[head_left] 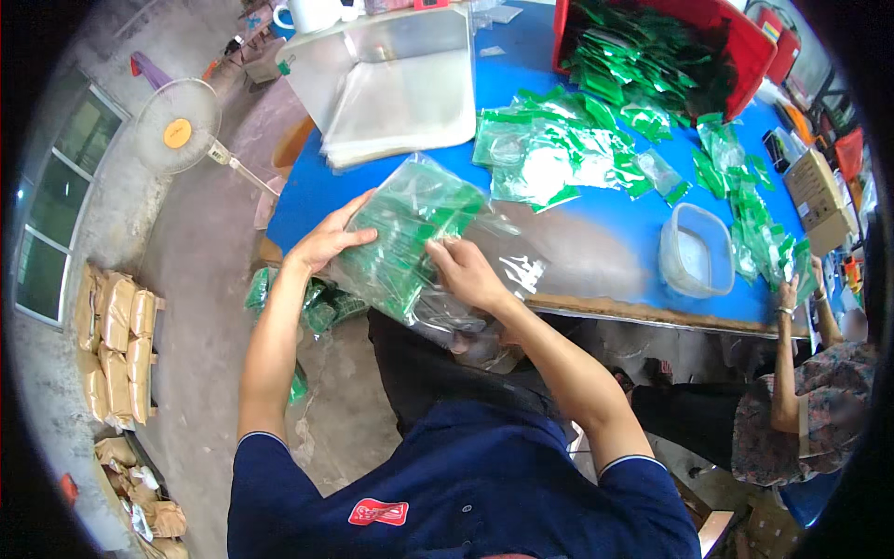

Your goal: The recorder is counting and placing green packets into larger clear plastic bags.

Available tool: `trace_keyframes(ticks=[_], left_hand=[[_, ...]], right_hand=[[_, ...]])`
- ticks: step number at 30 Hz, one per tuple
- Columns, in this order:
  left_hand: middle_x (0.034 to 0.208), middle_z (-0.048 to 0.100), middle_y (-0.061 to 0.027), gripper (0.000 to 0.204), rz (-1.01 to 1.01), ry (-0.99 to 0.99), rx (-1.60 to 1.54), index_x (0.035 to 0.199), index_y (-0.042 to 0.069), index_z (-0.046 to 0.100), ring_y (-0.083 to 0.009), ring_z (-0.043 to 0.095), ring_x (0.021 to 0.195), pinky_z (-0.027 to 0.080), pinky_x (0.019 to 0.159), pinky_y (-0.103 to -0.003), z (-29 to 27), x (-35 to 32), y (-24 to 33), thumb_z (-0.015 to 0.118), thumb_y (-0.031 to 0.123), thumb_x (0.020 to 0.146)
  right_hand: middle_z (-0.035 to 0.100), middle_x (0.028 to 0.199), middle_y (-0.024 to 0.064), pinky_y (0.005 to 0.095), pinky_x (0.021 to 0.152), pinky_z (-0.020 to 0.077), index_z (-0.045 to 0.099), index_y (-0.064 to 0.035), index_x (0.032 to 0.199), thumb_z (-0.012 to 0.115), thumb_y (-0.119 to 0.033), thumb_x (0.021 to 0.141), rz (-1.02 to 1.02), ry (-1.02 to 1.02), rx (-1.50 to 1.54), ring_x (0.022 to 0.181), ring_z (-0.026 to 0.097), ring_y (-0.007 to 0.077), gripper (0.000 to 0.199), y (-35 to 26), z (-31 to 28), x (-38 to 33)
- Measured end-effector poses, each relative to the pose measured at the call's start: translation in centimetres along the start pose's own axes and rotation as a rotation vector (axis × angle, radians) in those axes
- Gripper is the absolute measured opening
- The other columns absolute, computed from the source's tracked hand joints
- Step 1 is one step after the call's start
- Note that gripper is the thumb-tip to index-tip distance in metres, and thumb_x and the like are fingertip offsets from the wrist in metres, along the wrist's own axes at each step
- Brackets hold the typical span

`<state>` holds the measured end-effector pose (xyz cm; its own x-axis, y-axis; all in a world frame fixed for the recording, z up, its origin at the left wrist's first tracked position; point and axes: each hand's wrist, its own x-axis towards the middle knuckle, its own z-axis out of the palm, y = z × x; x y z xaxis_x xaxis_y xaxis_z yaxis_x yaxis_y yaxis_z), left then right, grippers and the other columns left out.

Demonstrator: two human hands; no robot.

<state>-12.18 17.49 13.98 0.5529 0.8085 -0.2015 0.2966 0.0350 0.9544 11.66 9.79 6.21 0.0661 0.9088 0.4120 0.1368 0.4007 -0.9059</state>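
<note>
Both my hands hold a stack of small green-printed clear packets inside a larger clear plastic bag, just over the near edge of the blue table. My left hand grips the stack's left side with fingers spread over it. My right hand pinches the stack's lower right part where the clear bag trails off to the right.
A loose pile of green packets lies mid-table, a red bin full of them behind. A stack of clear bags sits far left, a clear tub right. Another person works at the right. A fan stands on the floor.
</note>
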Motion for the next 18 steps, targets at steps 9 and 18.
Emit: trace_keyframes(ticks=[9, 18], left_hand=[[0.148, 0.051, -0.0145, 0.071, 0.108, -0.007, 0.582, 0.147, 0.006, 0.047, -0.0252, 0.046, 0.137, 0.033, 0.115, -0.036, -1.8, 5.3, 2.6, 0.075, 0.031, 0.087], [0.164, 0.022, -0.0119, 0.079, 0.177, 0.069, 1.219, 0.155, 0.026, 0.036, -0.0397, 0.014, 0.152, 0.003, 0.119, -0.065, 6.4, 2.6, 3.8, 0.058, 0.064, 0.089]], right_hand=[[0.066, 0.094, 0.0168, 0.0379, 0.083, 0.0507, 0.059, 0.0016, 0.11, 0.056, -0.018, 0.099, 0.581, -0.813, 0.159, 0.09, 0.064, 0.0241, 0.022, -5.4, -5.2, -2.1], [0.073, 0.092, 0.0149, 0.0354, 0.078, 0.0552, 0.058, 0.0028, 0.124, 0.068, -0.031, 0.094, 0.222, -0.101, -0.411, 0.087, 0.07, 0.0226, 0.046, -0.2, -20.4, 6.1]])
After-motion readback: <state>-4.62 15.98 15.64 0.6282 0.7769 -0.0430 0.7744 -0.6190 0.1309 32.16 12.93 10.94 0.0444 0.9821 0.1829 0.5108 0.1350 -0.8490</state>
